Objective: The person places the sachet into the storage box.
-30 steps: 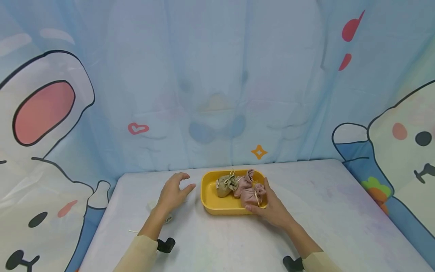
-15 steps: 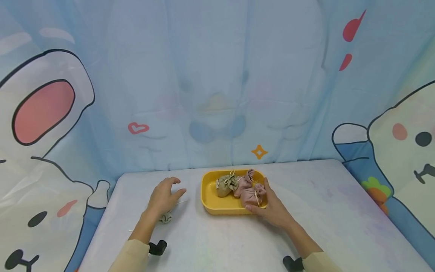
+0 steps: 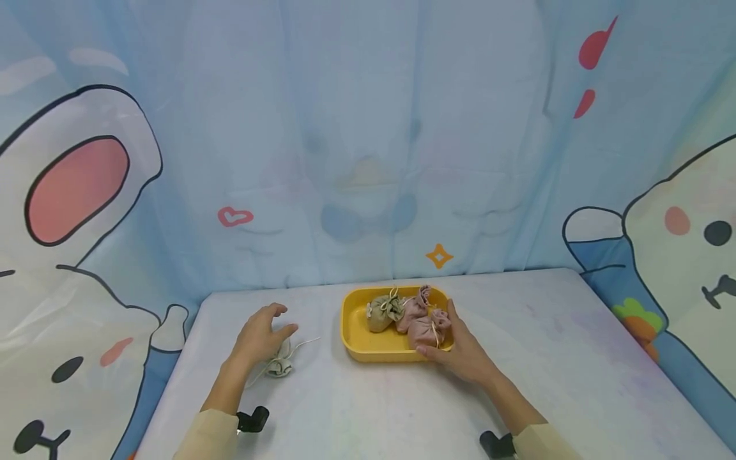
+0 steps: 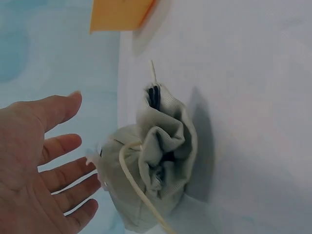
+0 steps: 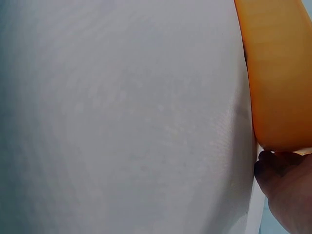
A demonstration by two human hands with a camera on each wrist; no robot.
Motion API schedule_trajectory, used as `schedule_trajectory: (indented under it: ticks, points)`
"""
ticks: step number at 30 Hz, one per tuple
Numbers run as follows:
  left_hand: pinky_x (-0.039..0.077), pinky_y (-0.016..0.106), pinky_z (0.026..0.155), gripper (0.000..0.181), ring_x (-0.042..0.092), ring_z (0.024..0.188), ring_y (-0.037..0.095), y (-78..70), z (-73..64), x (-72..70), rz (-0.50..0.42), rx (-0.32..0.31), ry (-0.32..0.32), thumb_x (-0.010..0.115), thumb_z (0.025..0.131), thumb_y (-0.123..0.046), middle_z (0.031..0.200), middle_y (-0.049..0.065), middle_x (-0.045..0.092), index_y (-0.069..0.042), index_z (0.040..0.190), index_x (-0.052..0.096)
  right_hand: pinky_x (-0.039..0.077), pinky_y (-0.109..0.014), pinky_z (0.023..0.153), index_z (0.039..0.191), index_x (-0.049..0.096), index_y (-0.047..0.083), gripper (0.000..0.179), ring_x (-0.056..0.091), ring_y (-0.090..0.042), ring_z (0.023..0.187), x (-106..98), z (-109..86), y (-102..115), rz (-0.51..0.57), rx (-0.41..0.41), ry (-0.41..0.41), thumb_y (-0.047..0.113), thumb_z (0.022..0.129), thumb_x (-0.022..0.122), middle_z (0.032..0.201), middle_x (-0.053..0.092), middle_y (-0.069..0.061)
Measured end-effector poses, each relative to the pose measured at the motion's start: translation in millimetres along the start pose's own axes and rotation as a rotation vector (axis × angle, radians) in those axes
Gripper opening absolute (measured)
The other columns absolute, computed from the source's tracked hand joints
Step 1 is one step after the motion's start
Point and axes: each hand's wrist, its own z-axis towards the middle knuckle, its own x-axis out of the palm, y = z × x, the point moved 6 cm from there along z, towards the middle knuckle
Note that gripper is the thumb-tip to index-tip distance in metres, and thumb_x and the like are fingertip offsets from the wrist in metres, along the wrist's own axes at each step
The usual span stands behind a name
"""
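My left hand (image 3: 254, 340) is over the left part of the table, its fingers relaxed and apart. A grey-green drawstring pouch (image 3: 280, 367) lies just beside it, partly covered by the hand in the head view. In the left wrist view the pouch (image 4: 168, 112) shows its gathered mouth and a loose pale cord, with the fingertips close to its side. My right hand (image 3: 462, 355) grips the right end of a yellow tray (image 3: 358, 332), thumb on the front wall. Inside the tray are a green pouch (image 3: 379, 314) and two pink pouches (image 3: 424, 334).
The white-covered table (image 3: 368, 409) backs onto a blue curtain (image 3: 356, 128) printed with cartoon figures. Black wrist-camera mounts (image 3: 253, 420) stick out beside both wrists.
My left hand has moved left and slightly toward me, away from the tray, uncovering more of the grey-green pouch on the table. The right hand and tray have stayed put.
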Motion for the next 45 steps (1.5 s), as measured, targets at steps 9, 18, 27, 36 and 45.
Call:
schedule_trajectory:
  ticks: [9, 18, 27, 36, 45]
  points:
    - [0.046, 0.061, 0.107, 0.053, 0.054, 0.136, 0.045, 14.0, -6.6, 3.5, 0.015, -0.032, 0.023, 0.072, 0.098, -0.034, 0.146, 0.021, 0.06, -0.003, 0.14, 0.061, 0.018, -0.068, 0.123, 0.165, -0.016, 0.013, 0.133, 0.008, -0.048, 0.159, -1, -0.8, 2, 0.014, -0.013, -0.002, 0.063, 0.085, 0.078, 0.174, 0.0, -0.023]
    - [0.044, 0.064, 0.109, 0.053, 0.053, 0.137, 0.047, 26.1, -12.6, 7.2, 0.031, -0.059, 0.034, 0.074, 0.097, -0.034, 0.143, 0.022, 0.062, -0.003, 0.139, 0.063, 0.019, -0.067, 0.123, 0.165, -0.017, 0.015, 0.134, 0.008, -0.048, 0.159, 0, 0.1, 0, 0.014, -0.001, -0.001, 0.064, 0.085, 0.078, 0.174, 0.001, -0.024]
    - [0.046, 0.065, 0.107, 0.062, 0.057, 0.133, 0.045, 29.7, -19.2, 12.2, 0.028, -0.092, 0.083, 0.082, 0.09, -0.031, 0.142, 0.021, 0.062, -0.006, 0.143, 0.06, 0.017, -0.068, 0.123, 0.166, -0.016, 0.013, 0.133, 0.007, -0.048, 0.159, 0, 0.4, -1, 0.036, -0.017, 0.002, 0.062, 0.085, 0.078, 0.174, 0.0, -0.023]
    - [0.045, 0.066, 0.107, 0.064, 0.054, 0.136, 0.047, 32.4, -20.2, 12.1, 0.04, -0.073, 0.09, 0.084, 0.089, -0.03, 0.145, 0.022, 0.061, -0.007, 0.144, 0.06, 0.018, -0.068, 0.123, 0.165, -0.017, 0.016, 0.133, 0.008, -0.048, 0.159, 2, 0.6, -2, 0.029, -0.02, -0.001, 0.064, 0.085, 0.078, 0.174, 0.001, -0.023]
    - [0.04, 0.065, 0.113, 0.071, 0.047, 0.143, 0.046, 34.9, -22.1, 11.0, -0.075, -0.034, 0.146, 0.088, 0.084, -0.032, 0.153, 0.02, 0.054, -0.011, 0.146, 0.06, 0.018, -0.069, 0.123, 0.166, -0.015, 0.012, 0.133, 0.008, -0.048, 0.159, 1, 1.4, -3, 0.026, -0.037, -0.01, 0.063, 0.085, 0.078, 0.174, 0.001, -0.023]
